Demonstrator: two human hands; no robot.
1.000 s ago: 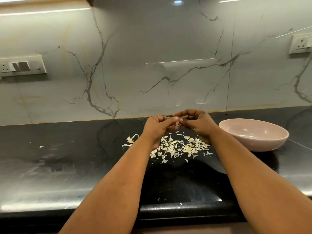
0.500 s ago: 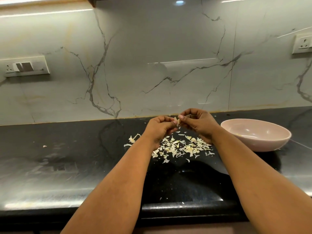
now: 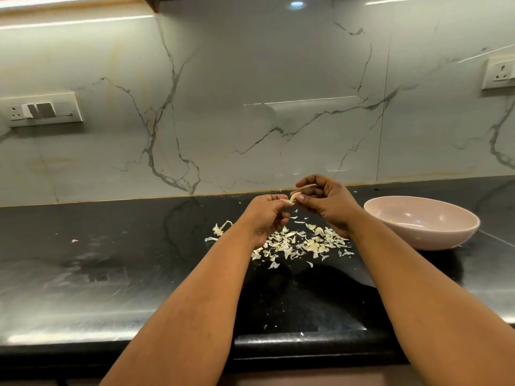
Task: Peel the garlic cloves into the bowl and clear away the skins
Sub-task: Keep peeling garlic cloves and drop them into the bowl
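Both hands are raised above the black counter (image 3: 111,274), fingertips together. A small pale garlic clove (image 3: 294,197) is pinched between my left hand (image 3: 266,215) and my right hand (image 3: 326,201). My right hand also pulls a thin strip of skin (image 3: 306,186) up and away from the clove. Below the hands lies a scattered pile of garlic skins (image 3: 301,242). A pale pink bowl (image 3: 434,235) stands to the right of my right forearm, with a few small yellowish bits inside it.
A garlic stem scrap (image 3: 220,229) and a loose skin lie left of the pile, and a tiny fleck (image 3: 74,240) sits far left. The marble backsplash has a switch plate (image 3: 41,110) at left and a socket (image 3: 500,72) at right. The counter's front edge runs under my forearms.
My hands have lifted slightly and my right hand has drawn a strip of skin off the clove, upward and to the right. The bowl and skin pile have not moved.
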